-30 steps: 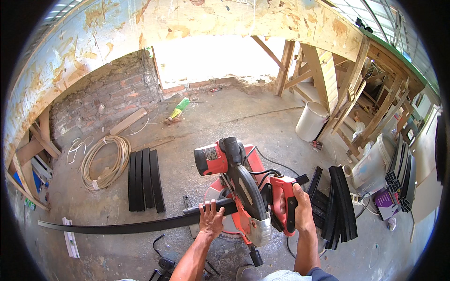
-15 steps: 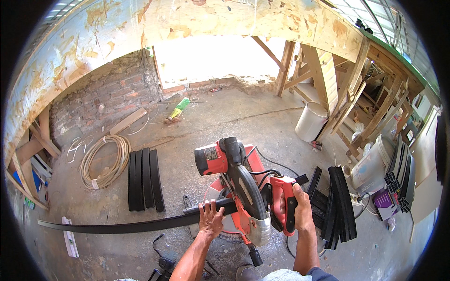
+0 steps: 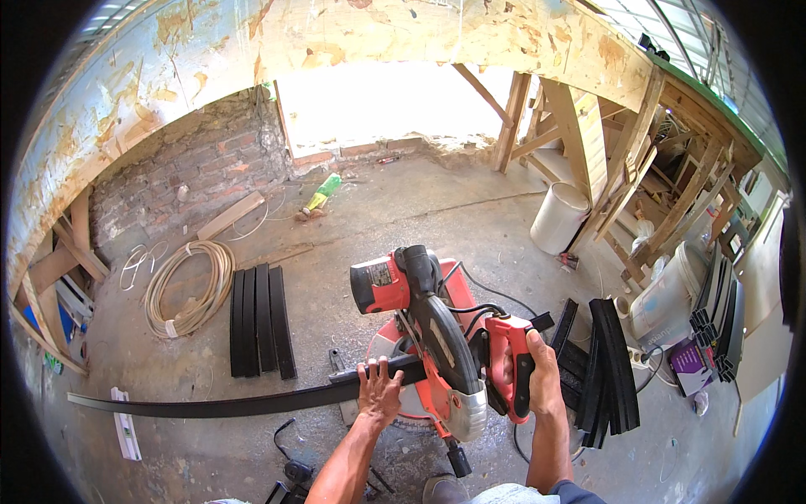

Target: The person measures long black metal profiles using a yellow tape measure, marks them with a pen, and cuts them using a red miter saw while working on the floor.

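A red and black mitre saw (image 3: 424, 332) stands on the concrete floor in front of me. My right hand (image 3: 537, 374) grips its red handle, with the blade guard lowered toward the saw's base. A long black metal bar (image 3: 227, 406) lies across the saw's base and reaches far out to the left. My left hand (image 3: 379, 391) presses down on that bar just left of the blade.
Short black cut pieces (image 3: 260, 321) lie in a row on the floor to the left. More black pieces (image 3: 609, 370) are stacked at the right. A coiled hose (image 3: 189, 286), a white bucket (image 3: 558, 218), wooden framing (image 3: 621, 160) and a brick wall (image 3: 193, 172) surround the spot.
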Demonstrator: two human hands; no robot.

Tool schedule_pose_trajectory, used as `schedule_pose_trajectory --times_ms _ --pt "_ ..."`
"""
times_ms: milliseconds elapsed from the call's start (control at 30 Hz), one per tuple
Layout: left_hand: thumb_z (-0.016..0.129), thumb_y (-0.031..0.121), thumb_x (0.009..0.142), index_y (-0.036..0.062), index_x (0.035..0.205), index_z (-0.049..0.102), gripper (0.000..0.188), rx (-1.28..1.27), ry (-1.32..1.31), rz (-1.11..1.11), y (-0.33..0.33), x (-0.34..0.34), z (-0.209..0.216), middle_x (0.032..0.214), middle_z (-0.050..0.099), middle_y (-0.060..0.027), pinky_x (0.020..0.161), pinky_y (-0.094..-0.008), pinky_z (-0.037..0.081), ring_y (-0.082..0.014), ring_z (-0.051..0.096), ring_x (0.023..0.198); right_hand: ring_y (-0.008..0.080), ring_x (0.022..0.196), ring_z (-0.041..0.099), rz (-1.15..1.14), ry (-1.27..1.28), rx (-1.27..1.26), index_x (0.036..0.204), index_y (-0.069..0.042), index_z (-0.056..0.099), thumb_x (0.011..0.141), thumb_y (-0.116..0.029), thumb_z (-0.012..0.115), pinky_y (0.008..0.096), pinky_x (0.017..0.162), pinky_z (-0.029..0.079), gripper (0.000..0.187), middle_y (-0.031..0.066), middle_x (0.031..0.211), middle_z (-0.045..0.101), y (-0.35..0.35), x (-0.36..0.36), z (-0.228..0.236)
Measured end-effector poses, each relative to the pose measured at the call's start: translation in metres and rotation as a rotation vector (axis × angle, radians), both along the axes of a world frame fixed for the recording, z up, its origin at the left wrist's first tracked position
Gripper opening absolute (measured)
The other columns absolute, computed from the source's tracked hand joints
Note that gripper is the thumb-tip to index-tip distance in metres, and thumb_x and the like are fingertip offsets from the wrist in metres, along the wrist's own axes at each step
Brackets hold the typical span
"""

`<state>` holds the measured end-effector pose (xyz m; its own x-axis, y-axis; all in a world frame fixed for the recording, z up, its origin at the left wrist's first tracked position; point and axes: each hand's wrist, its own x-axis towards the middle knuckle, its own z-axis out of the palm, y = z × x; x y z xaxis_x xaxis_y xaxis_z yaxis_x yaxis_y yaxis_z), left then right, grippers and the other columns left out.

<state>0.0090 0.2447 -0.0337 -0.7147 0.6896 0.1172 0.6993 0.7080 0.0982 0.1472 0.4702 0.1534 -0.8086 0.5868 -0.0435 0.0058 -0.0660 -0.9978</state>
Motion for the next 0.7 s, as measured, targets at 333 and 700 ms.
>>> schedule_pose_trajectory --times_ms 333,700 --pt "0.068 0.028 0.087 0.0189 0.122 0.066 0.036 -0.023 -0.012 0.000 0.0010 -0.0001 0.0003 0.134 0.043 -0.0171 0.113 -0.0593 0.018 -0.0372 0.034 0.133 0.0103 0.054 0.058 -0.002 -0.010 0.038 0.089 -0.001 0.065 0.100 -0.064 0.043 0.0253 0.052 0.046 0.067 0.0039 0.065 0.062 0.0005 0.0005 -0.0018" --pt "0.068 0.031 0.087 0.0198 0.120 0.068 0.034 -0.009 0.005 0.003 0.0014 0.0001 0.0024 0.133 0.043 -0.0162 0.113 -0.0590 0.018 -0.0363 0.034 0.133 0.0105 0.054 0.057 -0.006 -0.014 0.059 0.089 -0.002 0.065 0.099 -0.066 0.041 0.0252 0.052 0.045 0.070 0.0038 0.065 0.062 -0.0017 0.0020 0.0027"
